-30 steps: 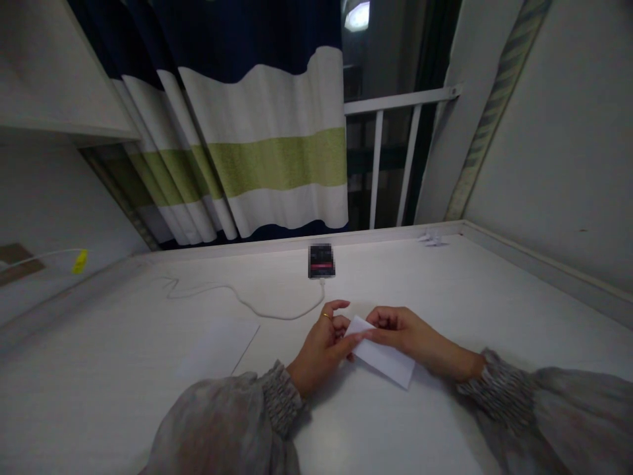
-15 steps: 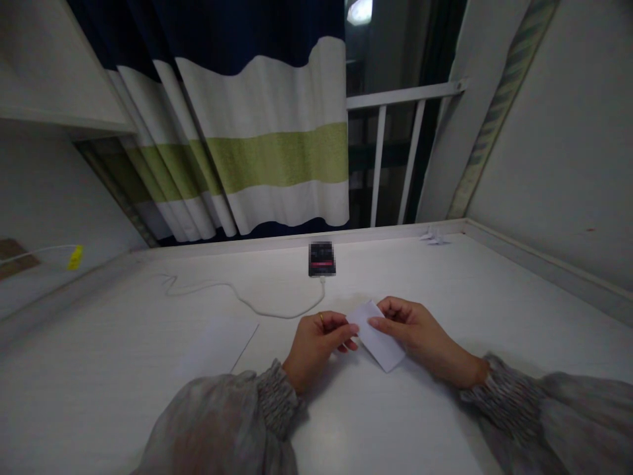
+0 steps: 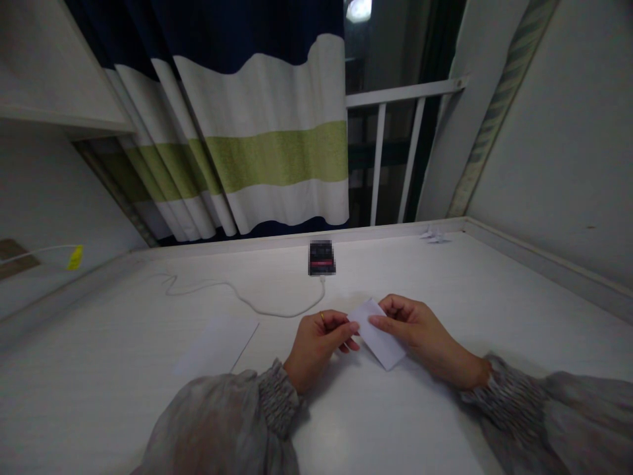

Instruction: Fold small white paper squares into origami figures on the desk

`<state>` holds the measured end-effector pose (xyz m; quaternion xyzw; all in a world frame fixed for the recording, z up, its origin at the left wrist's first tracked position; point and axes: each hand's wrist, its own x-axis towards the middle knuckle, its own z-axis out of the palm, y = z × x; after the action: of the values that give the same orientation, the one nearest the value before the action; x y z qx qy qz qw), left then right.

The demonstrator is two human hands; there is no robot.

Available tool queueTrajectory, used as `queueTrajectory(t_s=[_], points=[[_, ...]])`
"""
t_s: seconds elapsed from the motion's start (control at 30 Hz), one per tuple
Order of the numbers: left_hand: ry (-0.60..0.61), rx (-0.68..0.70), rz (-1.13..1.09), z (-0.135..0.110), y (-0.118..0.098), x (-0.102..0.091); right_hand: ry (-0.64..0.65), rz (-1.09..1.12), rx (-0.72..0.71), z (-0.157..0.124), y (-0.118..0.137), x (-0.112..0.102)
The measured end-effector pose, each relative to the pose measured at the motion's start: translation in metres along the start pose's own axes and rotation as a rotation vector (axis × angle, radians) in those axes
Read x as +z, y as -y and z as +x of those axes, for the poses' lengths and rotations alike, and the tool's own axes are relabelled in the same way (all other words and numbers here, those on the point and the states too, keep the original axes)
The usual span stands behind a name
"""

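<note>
A small folded piece of white paper (image 3: 382,343) is held between both hands, tilted above the white table. My left hand (image 3: 324,343), with a ring on one finger, pinches the paper's left corner between thumb and fingers. On the paper's upper right side, my right hand (image 3: 413,330) grips it, thumb on the front face and fingers behind. The fingertips behind the paper are hidden. Left of my left hand a flat white sheet of paper (image 3: 217,343) lies on the table, partly covered by my grey sleeve.
Beyond my hands a dark, blurred-out device (image 3: 321,258) is plugged into a white cable (image 3: 267,313) that runs left over the table (image 3: 376,429). Small folded white paper pieces (image 3: 435,236) lie at the back right. A striped curtain (image 3: 277,152) hangs behind.
</note>
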<state>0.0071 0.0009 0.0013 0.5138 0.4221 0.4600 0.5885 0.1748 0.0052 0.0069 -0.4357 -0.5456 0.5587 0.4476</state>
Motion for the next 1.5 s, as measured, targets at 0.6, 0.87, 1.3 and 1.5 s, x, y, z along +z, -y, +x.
queueTrajectory(t_s=[0.6,0.87,1.3,1.5], points=[[0.024,-0.002,-0.016,-0.0001,0.0005,-0.0003,-0.020,-0.011,0.005,-0.0012,0.0030,0.0007],[-0.054,0.007,0.032,0.0013,-0.0010,-0.0005,0.021,-0.007,0.025,0.0012,-0.0029,-0.0002],[-0.072,-0.012,0.124,-0.0007,-0.0022,0.0016,-0.008,-0.041,0.006,-0.0020,0.0063,0.0005],[-0.061,-0.023,0.109,-0.0018,-0.0036,0.0037,-0.013,-0.079,-0.022,-0.0013,0.0035,-0.0016]])
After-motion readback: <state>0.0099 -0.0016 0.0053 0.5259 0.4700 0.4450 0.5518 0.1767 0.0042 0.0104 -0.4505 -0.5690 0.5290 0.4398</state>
